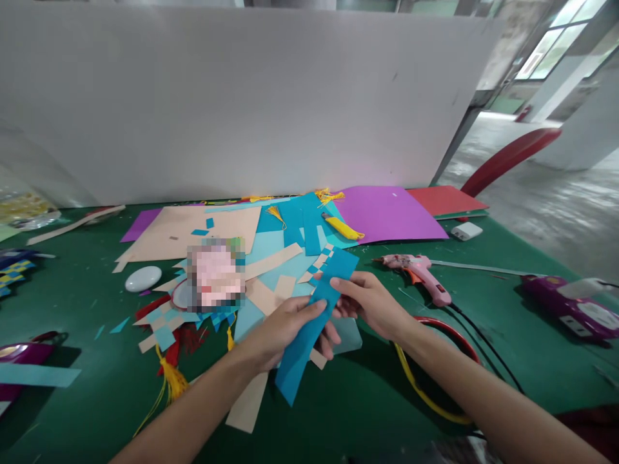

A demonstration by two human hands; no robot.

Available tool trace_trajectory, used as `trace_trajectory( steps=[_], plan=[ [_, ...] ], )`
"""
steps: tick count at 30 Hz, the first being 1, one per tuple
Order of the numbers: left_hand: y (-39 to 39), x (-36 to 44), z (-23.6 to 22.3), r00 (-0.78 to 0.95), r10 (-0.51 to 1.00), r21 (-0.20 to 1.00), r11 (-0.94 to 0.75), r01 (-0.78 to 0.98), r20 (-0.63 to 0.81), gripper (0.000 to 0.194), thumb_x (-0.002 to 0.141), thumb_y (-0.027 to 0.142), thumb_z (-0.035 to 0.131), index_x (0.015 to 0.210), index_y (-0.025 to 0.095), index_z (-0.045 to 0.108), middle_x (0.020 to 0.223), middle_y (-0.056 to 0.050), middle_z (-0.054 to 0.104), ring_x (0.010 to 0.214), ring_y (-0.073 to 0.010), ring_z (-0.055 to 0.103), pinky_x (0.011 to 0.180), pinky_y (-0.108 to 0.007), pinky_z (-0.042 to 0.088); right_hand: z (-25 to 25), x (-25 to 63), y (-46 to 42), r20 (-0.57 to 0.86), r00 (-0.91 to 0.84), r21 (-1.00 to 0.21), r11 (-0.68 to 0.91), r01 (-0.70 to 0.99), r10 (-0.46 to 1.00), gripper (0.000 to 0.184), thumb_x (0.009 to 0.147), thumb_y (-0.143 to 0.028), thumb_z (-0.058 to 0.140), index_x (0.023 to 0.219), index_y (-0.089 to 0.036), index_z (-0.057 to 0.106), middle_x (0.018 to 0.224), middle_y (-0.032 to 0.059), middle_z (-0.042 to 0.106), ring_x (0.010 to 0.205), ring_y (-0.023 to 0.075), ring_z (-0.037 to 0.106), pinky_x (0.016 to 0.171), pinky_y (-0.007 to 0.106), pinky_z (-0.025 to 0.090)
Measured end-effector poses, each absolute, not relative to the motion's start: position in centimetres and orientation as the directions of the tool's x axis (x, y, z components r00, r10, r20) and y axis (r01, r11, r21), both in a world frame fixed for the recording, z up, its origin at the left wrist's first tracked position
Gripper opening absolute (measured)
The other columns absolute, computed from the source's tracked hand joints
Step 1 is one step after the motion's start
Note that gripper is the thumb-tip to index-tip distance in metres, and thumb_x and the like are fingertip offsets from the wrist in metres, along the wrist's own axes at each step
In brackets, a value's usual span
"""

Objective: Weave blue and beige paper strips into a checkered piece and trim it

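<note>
My left hand and my right hand both grip a long blue paper piece above the green table. The piece is cut into strips. At its upper end, beige strips are woven through it in a small checker pattern. The left hand's fingers wrap the middle of the piece from the left; the right hand pinches its upper right edge. Beige paper strips lie under my left wrist.
Loose sheets lie behind: beige, blue, purple, red. A pink glue gun with a black cable sits at the right, a purple device farther right. Yellow tassels, a white oval object and a white board behind.
</note>
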State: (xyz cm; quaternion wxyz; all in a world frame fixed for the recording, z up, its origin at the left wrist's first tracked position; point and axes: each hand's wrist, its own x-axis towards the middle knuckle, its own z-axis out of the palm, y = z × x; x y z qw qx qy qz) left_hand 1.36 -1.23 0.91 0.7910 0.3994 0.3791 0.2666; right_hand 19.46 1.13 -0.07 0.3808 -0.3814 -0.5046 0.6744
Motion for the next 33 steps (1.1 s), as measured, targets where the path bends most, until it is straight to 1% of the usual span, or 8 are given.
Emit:
trace_trajectory(
  steps=[2,4,12,17,20,25,28,33],
  plan=[
    [-1.2,1.1,0.9,0.626,0.688,0.81,0.568,-0.148,-0.368,0.03,0.088,0.042,0.057,0.092,0.012,0.062,0.067,-0.007,0.07,0.049,-0.0138,0.063,0.053,-0.025,0.053,0.0,19.7,1.2,-0.135,-0.545,-0.928,-0.298,-0.224,0.828,0.032,0.079,-0.043,0.066,0.097,-0.017,0.068,0.059,0.0003,0.062,0.048,0.008,0.049,0.045,0.02,0.032],
    [-1.2,0.8,0.9,0.686,0.636,0.779,0.606,-0.161,-0.353,0.031,0.089,0.043,0.057,0.092,0.013,0.063,0.064,-0.005,0.069,0.045,-0.0123,0.061,0.049,-0.023,0.051,0.1,19.9,1.3,-0.099,-0.625,-0.902,-0.335,-0.273,0.774,0.036,0.077,-0.04,0.07,0.103,-0.016,0.067,0.062,0.0018,0.064,0.05,0.0079,0.051,0.044,0.019,0.033],
    [-1.2,0.8,0.4,0.712,0.574,0.769,0.635,-0.077,-0.403,0.031,0.09,0.042,0.055,0.085,0.012,0.061,0.067,-0.007,0.068,0.054,-0.0148,0.065,0.06,-0.027,0.053,-0.3,19.7,1.4,-0.126,-0.598,-0.903,-0.341,-0.26,0.791,0.042,0.065,-0.041,0.079,0.095,-0.013,0.069,0.058,-0.0005,0.061,0.047,0.0076,0.052,0.045,0.019,0.036],
    [-1.6,1.7,0.3,0.646,0.681,0.868,0.493,-0.056,-0.345,0.032,0.083,0.044,0.064,0.094,0.014,0.057,0.079,-0.007,0.068,0.061,-0.0172,0.068,0.059,-0.027,0.051,-0.5,19.3,1.5,-0.132,-0.489,-0.949,-0.253,-0.19,0.862,0.035,0.067,-0.04,0.077,0.088,-0.015,0.066,0.058,-0.0024,0.059,0.045,0.0071,0.051,0.042,0.019,0.031],
    [-1.9,2.1,0.6,0.593,0.728,0.905,0.426,0.003,-0.345,0.033,0.078,0.036,0.071,0.095,0.016,0.052,0.074,-0.003,0.066,0.056,-0.0156,0.066,0.057,-0.027,0.05,-0.4,18.9,1.5,-0.117,-0.416,-0.964,-0.204,-0.171,0.902,0.03,0.066,-0.038,0.078,0.08,-0.016,0.064,0.054,-0.0051,0.053,0.043,0.0057,0.046,0.04,0.019,0.026],
    [-2.0,2.3,0.5,0.579,0.712,0.896,0.438,0.076,-0.398,0.024,0.085,0.035,0.061,0.094,0.016,0.05,0.064,0.0,0.062,0.046,-0.0142,0.062,0.051,-0.026,0.048,-0.6,18.9,1.6,-0.106,-0.422,-0.967,-0.193,-0.169,0.9,0.033,0.068,-0.04,0.076,0.088,-0.017,0.067,0.054,-0.006,0.051,0.042,0.0051,0.043,0.04,0.02,0.026],
    [-1.9,2.2,0.6,0.641,0.665,0.89,0.451,0.065,-0.384,0.019,0.089,0.035,0.054,0.089,0.016,0.05,0.063,-0.001,0.063,0.043,-0.0127,0.061,0.056,-0.028,0.049,-0.8,19.1,1.6,-0.114,-0.438,-0.96,-0.213,-0.183,0.892,0.036,0.069,-0.041,0.075,0.094,-0.017,0.067,0.056,-0.0056,0.052,0.044,0.0056,0.044,0.041,0.019,0.029],
    [-2.2,2.3,0.9,0.601,0.729,0.937,0.332,0.108,-0.328,0.026,0.087,0.037,0.058,0.102,0.018,0.05,0.084,-0.005,0.067,0.064,-0.0187,0.07,0.057,-0.027,0.049,-0.9,18.9,1.6,-0.147,-0.437,-0.958,-0.238,-0.162,0.887,0.029,0.071,-0.04,0.074,0.082,-0.016,0.062,0.053,-0.0048,0.053,0.043,0.0067,0.048,0.041,0.019,0.028]
  ],
)
